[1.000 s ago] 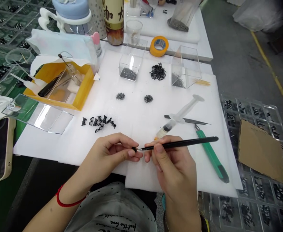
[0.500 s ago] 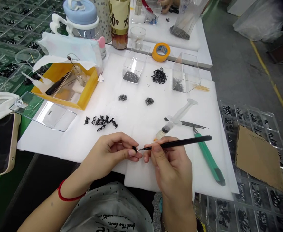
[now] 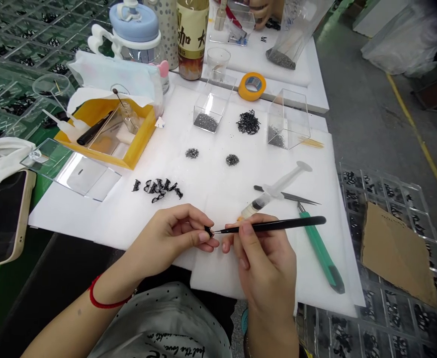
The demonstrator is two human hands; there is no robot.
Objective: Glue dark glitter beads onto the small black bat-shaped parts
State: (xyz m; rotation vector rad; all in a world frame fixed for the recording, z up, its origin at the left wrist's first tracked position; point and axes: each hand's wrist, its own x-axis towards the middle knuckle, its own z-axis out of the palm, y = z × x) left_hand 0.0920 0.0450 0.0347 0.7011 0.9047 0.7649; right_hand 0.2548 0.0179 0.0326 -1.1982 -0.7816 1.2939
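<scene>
My left hand [image 3: 183, 233] pinches a small black part [image 3: 208, 230] between thumb and fingertips; its exact kind is too small to tell. In my right hand [image 3: 265, 253] lie black tweezers [image 3: 281, 224], gripped like a pen, their thin metal tip touching or very near that part. Beyond my left hand several curved black pieces [image 3: 158, 189] are scattered on the white foam sheet [image 3: 199, 194]. Just past my right hand lie a clear syringe [image 3: 274, 191], another pair of dark tweezers [image 3: 300, 198] and a green-handled craft knife [image 3: 320, 248].
Farther back are two small heaps of tiny dark bits [image 3: 232, 159], a heap of black pins [image 3: 248, 122], clear boxes [image 3: 206, 119] and orange tape [image 3: 251, 86]. A yellow tray [image 3: 136, 149] and a phone [image 3: 4, 219] are at left; compartment trays [image 3: 390, 298] at right. Another person's hand [image 3: 261, 11] shows at the top.
The view has shifted slightly. Both hands keep nearly the same pose, with the tweezers' tip still at the small black part.
</scene>
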